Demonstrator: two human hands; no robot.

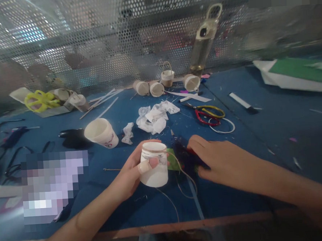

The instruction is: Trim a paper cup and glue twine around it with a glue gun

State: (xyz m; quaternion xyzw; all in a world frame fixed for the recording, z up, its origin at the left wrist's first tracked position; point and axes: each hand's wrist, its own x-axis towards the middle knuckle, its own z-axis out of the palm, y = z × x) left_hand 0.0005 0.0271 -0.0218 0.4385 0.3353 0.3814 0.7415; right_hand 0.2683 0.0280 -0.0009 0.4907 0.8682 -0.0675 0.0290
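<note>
My left hand (131, 175) is wrapped round a small white paper cup (154, 164) held upright just above the blue table (260, 136); a thumb with a plaster lies across its side. A thin tan string (180, 172) trails from the cup's rim down to the table edge. My right hand (220, 160) rests palm down beside the cup, its fingers curled over a dark purple tuft (185, 157) with a bit of green and red under it.
A white cup (101, 133) lies tipped at the left, crumpled lace scraps (154, 117) in the middle, red and yellow scissors (208, 114) to the right. Several small cup baskets (167, 78) and a bottle (204, 41) stand by the perforated metal screen. Yellow scissors (39, 100) lie far left.
</note>
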